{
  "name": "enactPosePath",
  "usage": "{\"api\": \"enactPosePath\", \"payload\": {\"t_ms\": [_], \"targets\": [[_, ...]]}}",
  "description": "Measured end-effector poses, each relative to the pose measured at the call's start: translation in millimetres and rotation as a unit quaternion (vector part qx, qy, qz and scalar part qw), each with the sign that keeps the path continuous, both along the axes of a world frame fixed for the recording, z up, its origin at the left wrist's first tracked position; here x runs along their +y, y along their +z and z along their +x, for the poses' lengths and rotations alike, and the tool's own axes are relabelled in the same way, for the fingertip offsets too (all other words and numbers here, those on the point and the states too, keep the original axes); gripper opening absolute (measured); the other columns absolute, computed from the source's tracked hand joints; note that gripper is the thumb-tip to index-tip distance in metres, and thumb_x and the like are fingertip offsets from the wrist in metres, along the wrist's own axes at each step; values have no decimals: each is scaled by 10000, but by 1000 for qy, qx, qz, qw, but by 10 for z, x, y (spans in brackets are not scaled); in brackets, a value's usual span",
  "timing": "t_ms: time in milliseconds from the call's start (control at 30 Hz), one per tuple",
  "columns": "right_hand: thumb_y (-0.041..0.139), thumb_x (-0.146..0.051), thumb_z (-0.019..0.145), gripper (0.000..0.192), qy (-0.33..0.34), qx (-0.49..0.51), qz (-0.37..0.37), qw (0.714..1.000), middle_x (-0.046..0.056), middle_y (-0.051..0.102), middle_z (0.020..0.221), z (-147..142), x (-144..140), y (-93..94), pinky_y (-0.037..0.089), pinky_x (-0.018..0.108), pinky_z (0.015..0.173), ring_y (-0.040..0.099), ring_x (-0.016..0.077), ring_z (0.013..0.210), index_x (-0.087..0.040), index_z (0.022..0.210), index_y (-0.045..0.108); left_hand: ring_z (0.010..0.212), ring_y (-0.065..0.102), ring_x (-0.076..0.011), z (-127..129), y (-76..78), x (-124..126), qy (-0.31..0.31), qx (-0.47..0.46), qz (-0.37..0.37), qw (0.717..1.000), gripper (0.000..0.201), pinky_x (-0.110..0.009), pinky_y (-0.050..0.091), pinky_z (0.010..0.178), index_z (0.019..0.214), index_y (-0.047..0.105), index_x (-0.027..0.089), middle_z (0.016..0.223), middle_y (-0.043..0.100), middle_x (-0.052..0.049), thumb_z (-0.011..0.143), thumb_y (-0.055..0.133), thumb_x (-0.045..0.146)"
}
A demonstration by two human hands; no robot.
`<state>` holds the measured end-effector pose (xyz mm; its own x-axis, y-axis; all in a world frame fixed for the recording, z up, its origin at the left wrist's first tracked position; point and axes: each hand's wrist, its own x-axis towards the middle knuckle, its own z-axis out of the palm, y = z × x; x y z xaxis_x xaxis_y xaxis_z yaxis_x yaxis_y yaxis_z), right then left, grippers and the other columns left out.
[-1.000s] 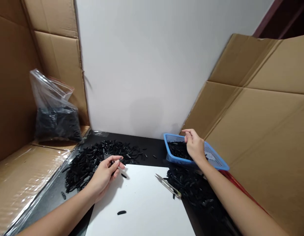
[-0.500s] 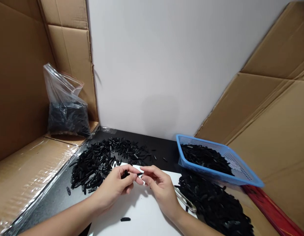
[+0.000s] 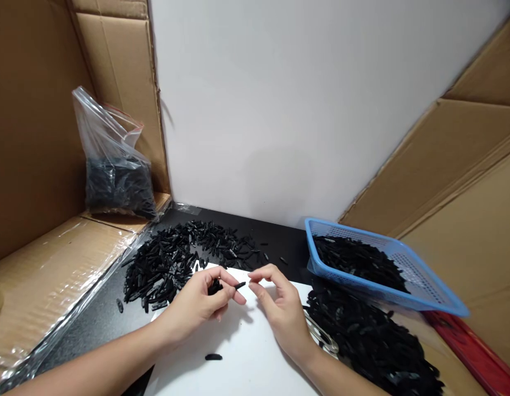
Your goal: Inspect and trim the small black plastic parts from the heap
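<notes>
My left hand [image 3: 208,294] pinches a small slim black piece [image 3: 239,285] between thumb and fingers, its tip pointing right. More black pieces [image 3: 215,286] are tucked in the curl of the same hand. Just to the right, my right hand [image 3: 277,297] is curved with thumb and index fingertips slightly apart; nothing shows between them. Both hands are above a white sheet [image 3: 238,368]. A single black piece [image 3: 214,357] lies on that sheet below the left hand. Partly hidden by my right wrist is a metal tool with a looped handle [image 3: 327,342].
A heap of black pieces [image 3: 156,275] spreads on the dark table at left. Another black heap [image 3: 374,335] lies at right, below a blue basket [image 3: 387,300] holding more. A clear bag [image 3: 121,184] stands back left. Cardboard [image 3: 465,192] flanks the sides; a red object [image 3: 461,346] lies right.
My right fingertips have drawn away from the black piece in my left hand, leaving a gap. The whole view has shifted slightly.
</notes>
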<state>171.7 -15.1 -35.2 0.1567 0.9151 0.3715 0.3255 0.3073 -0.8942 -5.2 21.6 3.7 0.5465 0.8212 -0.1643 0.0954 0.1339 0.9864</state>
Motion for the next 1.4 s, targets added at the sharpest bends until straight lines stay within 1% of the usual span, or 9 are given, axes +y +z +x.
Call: {"api": "enactPosePath", "payload": {"t_ms": [233, 467, 600, 633, 767, 867, 933, 1133, 1400], "targets": [[626, -274, 861, 93, 18, -8, 18, 1000, 8, 675, 796, -28, -28, 28, 377, 381, 808, 598, 229, 779, -266, 907, 706, 473, 413, -62, 15, -10, 10, -2, -11, -11, 1000, 239, -209, 296, 461, 870, 564, 163, 786, 726, -36, 836, 614, 393], [608, -316, 887, 169, 30, -11, 10, 999, 8, 696, 719, -46, -52, 26, 373, 373, 781, 591, 215, 695, -246, 750, 678, 484, 439, -66, 13, -4, 3, -22, 3, -9, 1000, 252, -207, 304, 470, 857, 592, 160, 786, 721, -36, 840, 609, 411], [669, -266, 823, 32, 13, 43, 4, 999, 8, 697, 763, -54, -45, 8, 419, 348, 743, 611, 220, 737, -250, 848, 682, 479, 431, -65, 16, 7, -4, -12, 5, -1, 1000, 250, -208, 299, 465, 838, 580, 162, 782, 722, -40, 839, 607, 411], [678, -252, 811, 70, 14, 49, 7, 999, 9, 701, 776, -56, -44, 14, 425, 349, 746, 618, 223, 747, -254, 880, 689, 477, 428, -66, 15, 6, -4, -10, 5, 0, 1000, 250, -208, 295, 463, 841, 578, 164, 777, 720, -37, 838, 608, 412], [648, -246, 843, 88, 49, 21, 22, 998, 14, 725, 777, -61, -44, 56, 396, 394, 850, 637, 223, 742, -267, 849, 733, 487, 427, -68, 18, 2, 0, -12, 0, -6, 1000, 269, -208, 285, 467, 859, 585, 161, 760, 705, -22, 827, 619, 425], [646, -290, 853, 123, 44, 26, 14, 999, 18, 733, 733, -56, -41, 63, 371, 423, 896, 636, 228, 715, -260, 773, 733, 488, 417, -68, 25, 8, 6, 12, -9, -25, 1000, 319, -209, 266, 480, 924, 590, 164, 729, 690, 0, 794, 652, 449], [667, -344, 832, 139, 29, 48, -1, 998, 26, 730, 722, -47, -31, 48, 396, 420, 863, 625, 233, 707, -252, 749, 730, 474, 400, -66, 29, 8, 12, 33, -20, -41, 998, 363, -211, 255, 484, 952, 574, 172, 712, 691, 6, 769, 673, 470], [732, -413, 749, 188, 20, 132, -45, 990, 41, 711, 700, -26, 11, -8, 450, 339, 644, 616, 224, 681, -228, 717, 741, 450, 345, -65, 36, -12, 20, 42, -22, -55, 997, 377, -225, 211, 464, 776, 582, 158, 701, 706, -29, 751, 670, 524], [758, -447, 710, 243, 15, 153, -52, 987, 36, 675, 617, -27, 11, -1, 420, 294, 541, 563, 191, 590, -205, 686, 737, 553, 406, -82, 24, 95, -42, 46, -47, -146, 987, 334, -222, 235, 517, 1039, 650, 164, 795, 684, -14, 746, 705, 316]]}}
